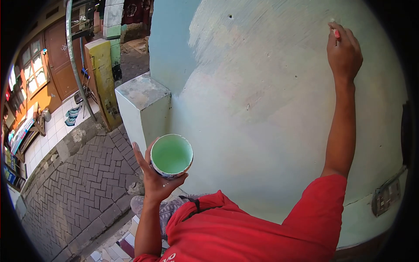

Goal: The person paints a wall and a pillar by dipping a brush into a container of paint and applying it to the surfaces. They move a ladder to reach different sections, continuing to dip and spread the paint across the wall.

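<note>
My left hand (158, 181) is wrapped round a round tub (188, 168) with a patterned outside, tilted so its inside shows. Pale green paint (171, 156) lies in the tub. Up at the right, my right hand (345, 54) is closed on a paintbrush (336, 33); a bit of its red handle shows between the fingers, and a whitish tip touches or nearly touches the wall (262, 144). Most of the brush is hidden by the hand. The wall carries pale, streaky paint, with a bluer area (172, 39) at its left side.
A low pillar (144, 94) juts out at the wall's left end. Left of it runs a paved lane (78, 174), with a grey pole (74, 61), a yellow post (100, 78) and a bench (26, 131) beyond. A meter-like box (386, 196) hangs low on the right.
</note>
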### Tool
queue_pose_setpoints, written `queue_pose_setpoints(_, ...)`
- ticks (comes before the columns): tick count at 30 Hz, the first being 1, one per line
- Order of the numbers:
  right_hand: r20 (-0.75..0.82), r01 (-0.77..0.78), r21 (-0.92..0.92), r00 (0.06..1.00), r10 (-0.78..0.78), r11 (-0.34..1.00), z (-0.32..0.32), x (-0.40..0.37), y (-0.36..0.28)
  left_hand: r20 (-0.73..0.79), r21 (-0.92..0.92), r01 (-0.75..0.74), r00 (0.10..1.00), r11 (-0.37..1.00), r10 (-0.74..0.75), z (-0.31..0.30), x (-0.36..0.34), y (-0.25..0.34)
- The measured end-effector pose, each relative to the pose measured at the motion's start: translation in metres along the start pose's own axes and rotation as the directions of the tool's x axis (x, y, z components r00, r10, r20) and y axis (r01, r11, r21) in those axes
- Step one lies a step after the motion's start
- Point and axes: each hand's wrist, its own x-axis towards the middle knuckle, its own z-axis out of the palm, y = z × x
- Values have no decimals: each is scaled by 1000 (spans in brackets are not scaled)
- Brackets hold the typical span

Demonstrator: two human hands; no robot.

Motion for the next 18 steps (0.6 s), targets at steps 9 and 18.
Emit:
queue_pose_setpoints(9, 393, -38, 674, 864, -315, 738, 10, -217, -232, 44, -9, -58, 997, 998, 58, 7, 0, -4)
queue_pose_setpoints(18, 957, -758, 291, 235, 173, -584, -51, -250, -252, 123, 104, -5, 992, 995, -8, 19, -16, -29)
